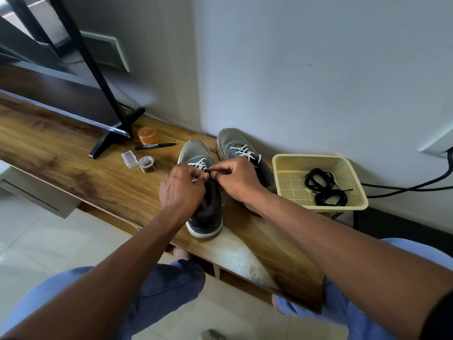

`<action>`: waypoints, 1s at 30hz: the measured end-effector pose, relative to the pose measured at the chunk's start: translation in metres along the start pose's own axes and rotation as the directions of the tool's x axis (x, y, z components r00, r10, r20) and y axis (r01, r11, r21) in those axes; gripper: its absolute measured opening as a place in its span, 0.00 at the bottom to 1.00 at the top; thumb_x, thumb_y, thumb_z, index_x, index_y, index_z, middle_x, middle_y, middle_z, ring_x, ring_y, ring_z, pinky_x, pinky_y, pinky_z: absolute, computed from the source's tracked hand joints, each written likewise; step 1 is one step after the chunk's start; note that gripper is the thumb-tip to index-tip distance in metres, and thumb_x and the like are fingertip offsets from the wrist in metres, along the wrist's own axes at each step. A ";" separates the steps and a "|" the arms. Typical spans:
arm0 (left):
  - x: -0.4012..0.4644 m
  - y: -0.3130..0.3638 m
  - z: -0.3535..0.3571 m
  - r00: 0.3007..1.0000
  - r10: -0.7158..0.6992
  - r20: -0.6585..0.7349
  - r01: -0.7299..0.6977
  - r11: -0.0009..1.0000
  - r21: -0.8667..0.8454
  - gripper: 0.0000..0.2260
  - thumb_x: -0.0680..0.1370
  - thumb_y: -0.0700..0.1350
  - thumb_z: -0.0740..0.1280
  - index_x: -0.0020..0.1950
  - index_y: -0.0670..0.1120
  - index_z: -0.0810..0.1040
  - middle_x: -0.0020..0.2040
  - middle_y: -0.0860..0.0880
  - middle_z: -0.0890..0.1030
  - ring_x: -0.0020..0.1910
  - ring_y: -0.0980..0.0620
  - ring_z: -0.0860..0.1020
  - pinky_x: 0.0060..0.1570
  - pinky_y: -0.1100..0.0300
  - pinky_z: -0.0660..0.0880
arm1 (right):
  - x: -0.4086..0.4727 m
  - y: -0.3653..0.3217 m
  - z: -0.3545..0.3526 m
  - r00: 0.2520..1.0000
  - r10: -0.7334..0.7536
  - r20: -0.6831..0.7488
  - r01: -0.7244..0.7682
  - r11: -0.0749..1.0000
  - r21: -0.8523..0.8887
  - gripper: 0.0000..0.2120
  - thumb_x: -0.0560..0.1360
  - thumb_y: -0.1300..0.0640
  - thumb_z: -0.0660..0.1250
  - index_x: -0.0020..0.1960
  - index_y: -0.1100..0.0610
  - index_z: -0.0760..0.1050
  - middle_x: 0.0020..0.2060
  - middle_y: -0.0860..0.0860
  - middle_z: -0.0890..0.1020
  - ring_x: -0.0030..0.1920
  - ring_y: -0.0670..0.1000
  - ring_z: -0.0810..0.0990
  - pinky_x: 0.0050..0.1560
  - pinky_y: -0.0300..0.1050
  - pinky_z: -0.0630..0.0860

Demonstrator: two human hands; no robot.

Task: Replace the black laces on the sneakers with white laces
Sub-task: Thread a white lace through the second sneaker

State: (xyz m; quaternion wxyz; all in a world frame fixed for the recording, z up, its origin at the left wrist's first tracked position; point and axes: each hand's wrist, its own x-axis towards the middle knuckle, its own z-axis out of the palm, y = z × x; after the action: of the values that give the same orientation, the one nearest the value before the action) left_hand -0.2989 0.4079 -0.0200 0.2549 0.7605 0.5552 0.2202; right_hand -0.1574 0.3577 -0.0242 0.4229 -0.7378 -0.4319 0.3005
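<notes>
Wood bench (73, 153), near sneaker (204, 212) under both hands (210, 180)

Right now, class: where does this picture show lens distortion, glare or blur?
Head view: wide-angle bending curves the wooden bench edge and black stand; window glare washes the upper left; both hands and the sneakers look reasonably sharp.

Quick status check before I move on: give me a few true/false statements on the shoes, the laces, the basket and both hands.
1. Black laces lie in the basket. True.
2. The right shoe has black laces. False: white laces show on it.
3. Both hands work at the left shoe. True: left hand and right hand pinch at its tongue and white lace.
4. The basket sits left of the shoes. False: it sits to their right.
5. The marker lies in the basket. False: it lies on the wooden bench.
</notes>
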 end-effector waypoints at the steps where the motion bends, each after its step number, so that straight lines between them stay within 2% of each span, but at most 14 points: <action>1: 0.001 -0.001 -0.001 1.000 0.003 0.019 -0.003 1.000 -0.018 0.07 0.79 0.52 0.73 0.42 0.55 0.84 0.40 0.59 0.78 0.45 0.53 0.78 0.40 0.57 0.67 | -0.001 -0.001 -0.001 1.000 -0.006 0.001 0.006 1.000 -0.012 0.08 0.76 0.59 0.74 0.54 0.53 0.88 0.46 0.49 0.89 0.49 0.47 0.86 0.58 0.51 0.82; 3: 0.004 -0.003 -0.005 0.998 -0.017 0.062 0.019 0.999 -0.029 0.11 0.78 0.52 0.75 0.36 0.59 0.80 0.36 0.62 0.77 0.43 0.54 0.78 0.41 0.58 0.69 | -0.004 -0.003 0.000 1.000 -0.006 0.008 0.006 1.000 -0.030 0.08 0.76 0.59 0.74 0.54 0.53 0.88 0.46 0.49 0.88 0.49 0.47 0.86 0.58 0.51 0.82; 5: 0.010 -0.006 -0.008 0.991 -0.049 0.121 0.054 0.998 -0.034 0.11 0.76 0.52 0.77 0.34 0.59 0.81 0.35 0.61 0.79 0.42 0.56 0.80 0.41 0.57 0.72 | -0.006 -0.004 0.001 1.000 -0.010 0.001 0.010 0.999 -0.050 0.08 0.76 0.58 0.74 0.54 0.53 0.88 0.44 0.49 0.88 0.47 0.47 0.86 0.57 0.51 0.82; 9: 0.017 -0.004 -0.013 0.977 -0.069 0.202 0.089 0.992 -0.092 0.08 0.74 0.48 0.79 0.36 0.57 0.85 0.35 0.59 0.83 0.40 0.60 0.81 0.40 0.60 0.77 | -0.005 -0.006 -0.001 1.000 0.007 -0.027 -0.008 0.999 -0.035 0.05 0.74 0.60 0.75 0.49 0.52 0.87 0.38 0.49 0.87 0.41 0.48 0.84 0.53 0.53 0.83; 14: 0.019 -0.008 -0.017 0.975 -0.041 0.218 0.066 0.992 -0.111 0.07 0.74 0.47 0.80 0.38 0.57 0.85 0.36 0.56 0.84 0.41 0.58 0.82 0.41 0.60 0.78 | -0.004 -0.008 0.000 0.999 0.011 -0.033 -0.012 1.000 -0.026 0.04 0.73 0.60 0.77 0.46 0.53 0.84 0.34 0.50 0.85 0.38 0.51 0.85 0.50 0.56 0.83; 17: 0.017 -0.009 -0.017 0.979 -0.018 0.202 0.038 0.995 -0.095 0.06 0.74 0.48 0.79 0.39 0.57 0.85 0.39 0.58 0.84 0.42 0.61 0.81 0.40 0.62 0.76 | -0.004 -0.007 0.000 0.999 -0.014 -0.038 0.012 0.999 -0.052 0.04 0.72 0.60 0.77 0.45 0.53 0.84 0.33 0.49 0.85 0.36 0.48 0.84 0.48 0.53 0.83; 22: 0.013 -0.008 -0.015 0.990 0.035 0.140 -0.023 0.996 -0.083 0.05 0.76 0.49 0.77 0.41 0.57 0.84 0.39 0.62 0.80 0.41 0.65 0.77 0.45 0.58 0.76 | -0.004 -0.009 0.001 0.998 -0.050 -0.046 0.046 0.996 -0.079 0.05 0.72 0.60 0.77 0.45 0.51 0.85 0.32 0.49 0.84 0.35 0.47 0.83 0.46 0.48 0.83; 27: 0.014 -0.007 -0.017 0.993 0.004 0.121 0.010 0.993 -0.116 0.02 0.77 0.48 0.77 0.45 0.54 0.87 0.40 0.61 0.81 0.46 0.56 0.81 0.53 0.51 0.81 | -0.002 -0.013 0.001 0.994 -0.101 -0.044 0.096 0.991 -0.098 0.06 0.73 0.59 0.77 0.45 0.49 0.85 0.32 0.47 0.84 0.35 0.43 0.82 0.43 0.42 0.79; 30: 0.014 -0.007 -0.017 0.992 -0.021 0.128 0.037 0.991 -0.130 0.01 0.77 0.49 0.77 0.47 0.53 0.88 0.41 0.59 0.82 0.45 0.57 0.81 0.53 0.50 0.82 | -0.003 -0.013 0.001 0.991 -0.122 -0.048 0.116 0.988 -0.105 0.06 0.73 0.59 0.76 0.46 0.49 0.86 0.33 0.45 0.84 0.36 0.42 0.82 0.43 0.41 0.78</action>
State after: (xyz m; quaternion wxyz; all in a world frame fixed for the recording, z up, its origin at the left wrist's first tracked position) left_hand -0.3106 0.4252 -0.0111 0.3423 0.7462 0.5332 0.2041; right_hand -0.1647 0.3588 -0.0129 0.4133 -0.7392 -0.4784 0.2322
